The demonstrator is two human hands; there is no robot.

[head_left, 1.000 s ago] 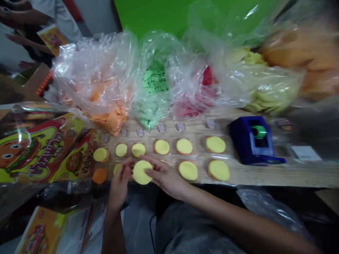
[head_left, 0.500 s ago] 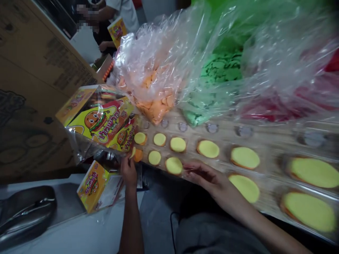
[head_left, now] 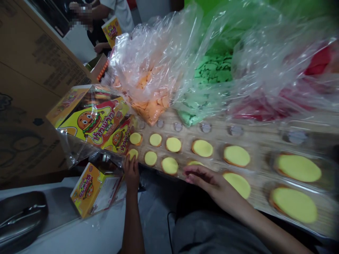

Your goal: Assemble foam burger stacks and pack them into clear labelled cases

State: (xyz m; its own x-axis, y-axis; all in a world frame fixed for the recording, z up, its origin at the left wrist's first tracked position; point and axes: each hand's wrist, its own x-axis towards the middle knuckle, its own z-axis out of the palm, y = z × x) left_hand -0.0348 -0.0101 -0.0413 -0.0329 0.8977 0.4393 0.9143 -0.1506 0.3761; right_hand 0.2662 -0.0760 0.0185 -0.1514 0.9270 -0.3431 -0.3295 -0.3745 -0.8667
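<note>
Two rows of yellow discs (head_left: pixel 173 144) lie on orange rounds in a clear moulded tray (head_left: pixel 254 141) along the wooden table. My left hand (head_left: pixel 131 171) reaches to the left end of the near row, its stretched fingertips touching the end yellow disc (head_left: pixel 133 153). My right hand (head_left: pixel 205 177) lies at the table's near edge with its fingers out flat and nothing in them. It sits just in front of a half-hidden yellow disc (head_left: pixel 195 163).
Clear bags of orange pieces (head_left: pixel 150 102), green pieces (head_left: pixel 212 72) and red pieces (head_left: pixel 315 63) stand behind the tray. Burger-printed packs in clear wrap (head_left: pixel 97 123) lie left, a burger-printed box (head_left: pixel 90 188) below them. A big cardboard box (head_left: pixel 29 88) stands at far left. Another person stands at top left.
The yellow disc my left hand held on edge now lies flat on the orange round at the row's end. My right hand has stayed at the table's edge. The view shifted slightly.
</note>
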